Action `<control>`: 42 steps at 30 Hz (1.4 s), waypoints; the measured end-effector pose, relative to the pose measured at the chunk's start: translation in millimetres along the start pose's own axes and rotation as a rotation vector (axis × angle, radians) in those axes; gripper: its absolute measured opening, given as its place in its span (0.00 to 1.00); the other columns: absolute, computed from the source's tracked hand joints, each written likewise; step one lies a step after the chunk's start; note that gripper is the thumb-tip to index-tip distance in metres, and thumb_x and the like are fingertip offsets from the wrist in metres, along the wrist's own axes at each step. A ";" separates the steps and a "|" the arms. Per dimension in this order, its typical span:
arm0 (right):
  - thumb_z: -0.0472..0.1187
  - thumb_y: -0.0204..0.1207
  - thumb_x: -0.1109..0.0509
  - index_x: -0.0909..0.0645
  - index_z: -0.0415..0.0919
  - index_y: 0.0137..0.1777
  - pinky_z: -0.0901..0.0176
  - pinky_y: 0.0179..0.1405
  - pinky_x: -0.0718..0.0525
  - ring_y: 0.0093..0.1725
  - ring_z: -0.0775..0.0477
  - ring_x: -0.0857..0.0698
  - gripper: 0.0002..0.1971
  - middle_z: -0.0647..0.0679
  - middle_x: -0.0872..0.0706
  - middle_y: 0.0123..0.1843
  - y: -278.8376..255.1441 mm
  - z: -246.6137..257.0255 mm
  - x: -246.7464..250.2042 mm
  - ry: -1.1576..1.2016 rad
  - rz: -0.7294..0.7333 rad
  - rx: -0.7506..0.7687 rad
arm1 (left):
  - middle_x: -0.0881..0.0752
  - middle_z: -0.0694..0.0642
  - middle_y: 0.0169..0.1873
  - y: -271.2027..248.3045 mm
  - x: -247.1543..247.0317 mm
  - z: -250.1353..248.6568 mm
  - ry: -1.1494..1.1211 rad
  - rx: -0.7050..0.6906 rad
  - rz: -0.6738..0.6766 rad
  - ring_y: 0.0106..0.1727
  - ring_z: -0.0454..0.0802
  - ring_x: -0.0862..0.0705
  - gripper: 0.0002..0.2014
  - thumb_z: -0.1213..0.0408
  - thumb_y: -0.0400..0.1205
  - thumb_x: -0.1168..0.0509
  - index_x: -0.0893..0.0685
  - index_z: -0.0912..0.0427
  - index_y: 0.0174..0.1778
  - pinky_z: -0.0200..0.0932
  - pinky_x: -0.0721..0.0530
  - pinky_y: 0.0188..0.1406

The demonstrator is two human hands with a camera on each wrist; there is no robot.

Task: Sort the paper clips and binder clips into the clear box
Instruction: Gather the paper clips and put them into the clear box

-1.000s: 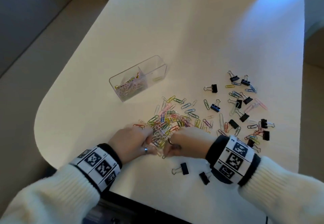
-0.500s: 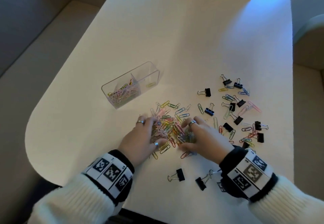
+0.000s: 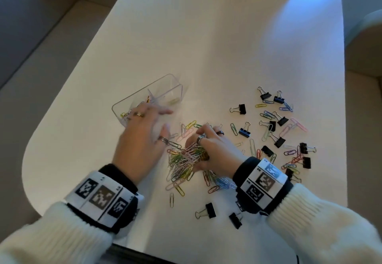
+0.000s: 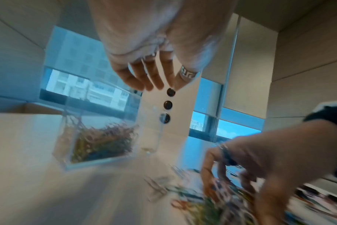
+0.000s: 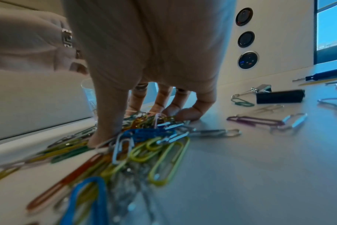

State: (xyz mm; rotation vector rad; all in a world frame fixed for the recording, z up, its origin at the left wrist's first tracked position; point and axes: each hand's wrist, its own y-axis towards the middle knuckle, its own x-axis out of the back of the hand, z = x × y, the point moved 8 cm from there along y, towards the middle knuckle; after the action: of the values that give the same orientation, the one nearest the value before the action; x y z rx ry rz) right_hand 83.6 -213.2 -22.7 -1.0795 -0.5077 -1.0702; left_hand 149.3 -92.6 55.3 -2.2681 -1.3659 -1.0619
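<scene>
Paper clips are lying heaped on the desk near the clear box. Left hand, previously at the heap, is now reaching to the box, fingers spread. Right hand is clawing the heap, fingers curled round clips, so a transfer is being prepared.

White table with rounded near corners. Directly on it: clear box at left of centre, with coloured clips inside; heap of coloured paper clips near the front edge; more paper clips scattered to the right among black binder clips; two further binder clips at the front, apart from the rest.
</scene>
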 end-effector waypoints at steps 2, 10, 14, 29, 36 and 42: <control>0.50 0.68 0.25 0.24 0.52 0.64 0.47 0.65 0.24 0.65 0.46 0.31 0.23 0.49 0.32 0.66 3.1 -2.2 1.6 0.027 0.013 -0.002 | 0.26 0.56 0.57 8.7 28.1 1.4 0.044 -0.012 -0.147 0.55 0.41 0.32 0.13 0.61 0.79 0.35 0.21 0.58 0.59 0.26 0.32 0.58; 0.41 0.76 0.32 0.19 0.39 0.61 0.72 0.54 0.30 0.57 0.49 0.20 0.15 0.48 0.21 0.60 7.9 -7.6 13.1 0.124 -0.030 -0.010 | 0.32 0.55 0.70 25.4 27.0 69.0 0.183 0.317 0.038 0.71 0.56 0.35 0.45 0.39 0.64 0.27 0.38 0.50 0.75 0.58 0.39 0.69; 0.39 0.74 0.30 0.16 0.34 0.55 0.74 0.52 0.29 0.56 0.50 0.19 0.12 0.47 0.17 0.58 8.6 -13.6 18.6 0.181 -0.034 -0.037 | 0.22 0.55 0.61 27.1 13.4 82.5 0.070 0.278 0.078 0.61 0.55 0.23 0.40 0.57 0.65 0.22 0.32 0.57 0.72 0.53 0.25 0.63; 0.35 0.67 0.25 0.12 0.34 0.43 0.76 0.45 0.24 0.40 0.53 0.17 0.06 0.42 0.13 0.44 50.2 104.7 117.9 0.373 -0.555 0.368 | 0.15 0.55 0.53 21.7 17.0 87.8 -0.029 0.228 0.007 0.52 0.47 0.19 0.27 0.65 0.66 0.21 0.22 0.64 0.59 0.33 0.27 0.54; 0.38 0.75 0.31 0.14 0.39 0.53 0.59 0.51 0.22 0.51 0.45 0.16 0.10 0.43 0.12 0.51 86.8 122.8 77.6 -0.012 -0.264 0.322 | 0.19 0.51 0.40 20.6 19.3 85.4 -0.021 0.219 -0.008 0.44 0.49 0.22 0.22 0.68 0.66 0.22 0.22 0.65 0.52 0.29 0.34 0.36; 0.49 0.72 0.27 0.15 0.48 0.53 0.59 0.52 0.17 0.44 0.52 0.13 0.11 0.54 0.12 0.45 68.3 101.4 99.2 0.195 -0.307 0.276 | 0.17 0.51 0.48 20.8 17.4 86.6 -0.097 0.228 0.016 0.50 0.45 0.20 0.25 0.68 0.66 0.22 0.21 0.64 0.58 0.26 0.29 0.48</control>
State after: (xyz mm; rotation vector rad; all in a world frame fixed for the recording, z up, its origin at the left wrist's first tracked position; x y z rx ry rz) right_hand 202.5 -162.2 67.1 -0.6591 -0.6561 -1.3147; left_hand 210.3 -42.2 10.8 -2.1825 -1.4234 -0.7562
